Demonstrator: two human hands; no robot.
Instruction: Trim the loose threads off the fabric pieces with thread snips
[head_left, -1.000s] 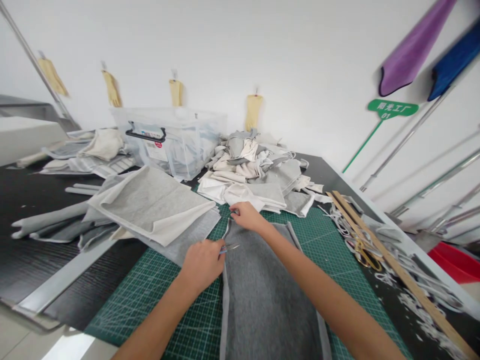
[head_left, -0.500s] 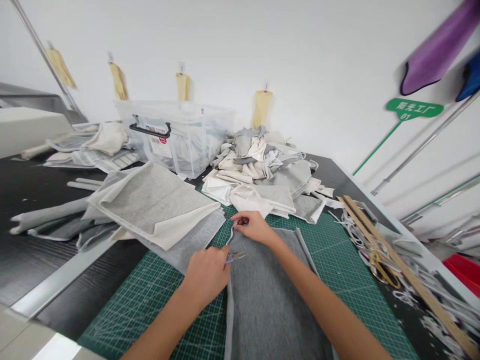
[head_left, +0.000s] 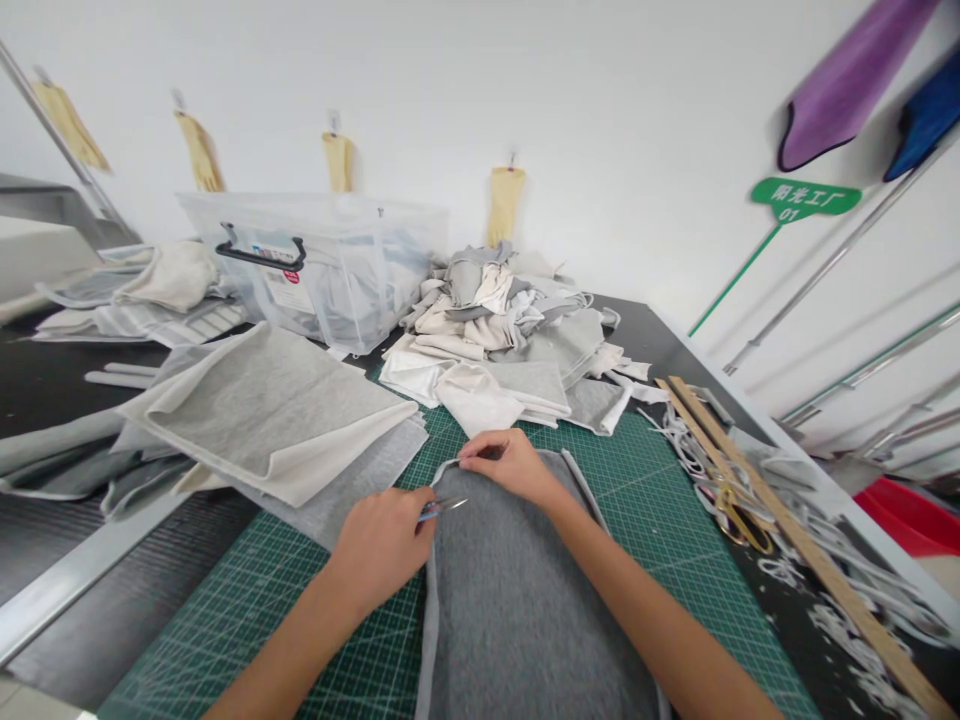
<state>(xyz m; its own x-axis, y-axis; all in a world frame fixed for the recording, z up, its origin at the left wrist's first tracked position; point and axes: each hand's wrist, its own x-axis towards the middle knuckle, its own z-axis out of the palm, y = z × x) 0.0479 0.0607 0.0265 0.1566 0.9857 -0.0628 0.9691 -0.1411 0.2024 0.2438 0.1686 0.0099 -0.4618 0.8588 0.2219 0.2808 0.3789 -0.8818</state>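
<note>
A dark grey piece of fabric (head_left: 525,590) with a lighter edge lies in front of me on the green cutting mat (head_left: 645,500). At its far edge, near the left corner, my right hand (head_left: 510,465) pinches the fabric between thumb and fingers. My left hand (head_left: 386,545) is closed around small blue-handled snips (head_left: 448,506), beside the fabric's left edge. The metal tips point right, over the fabric. Most of the handle is hidden in the palm.
Folded light grey cloths (head_left: 277,410) lie to the left. Behind are a heap of scraps (head_left: 487,310) and a clear plastic bin (head_left: 322,270). On the right lie gold-handled scissors (head_left: 739,518), wooden strips (head_left: 795,530) and white trimmings (head_left: 862,640).
My right hand has shifted from the fabric's far left corner a little rightward along its far edge. The left hand still holds the snips. The whole view has turned slightly right.
</note>
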